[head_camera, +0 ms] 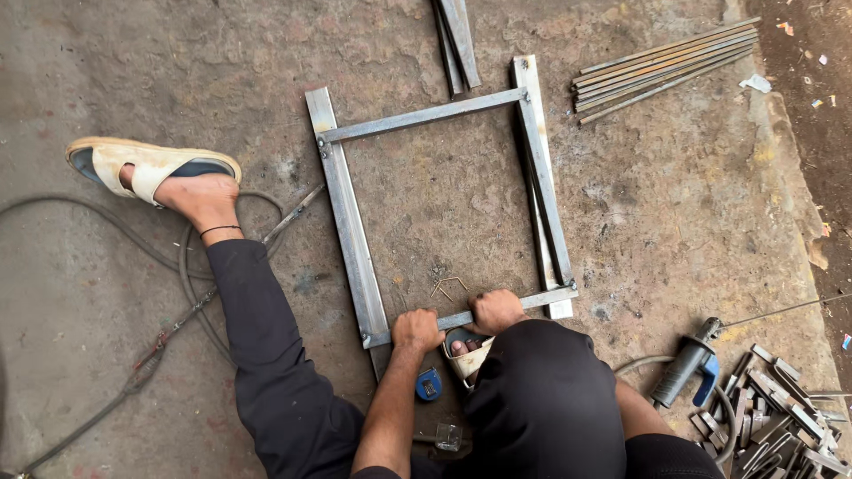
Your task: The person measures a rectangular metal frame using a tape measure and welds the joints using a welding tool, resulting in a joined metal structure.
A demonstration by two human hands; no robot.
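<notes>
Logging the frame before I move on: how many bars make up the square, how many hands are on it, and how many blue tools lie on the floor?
Frame bars: 4
Hands on the near bar, left hand and right hand: 2
Blue tools, tape measure and grinder: 2
Total: 8

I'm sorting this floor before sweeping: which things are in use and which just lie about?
In use: metal frame, its near bar gripped by left hand and right hand.

Lying about: rod bundle, angle grinder, offcut pile, blue tape measure.
</notes>
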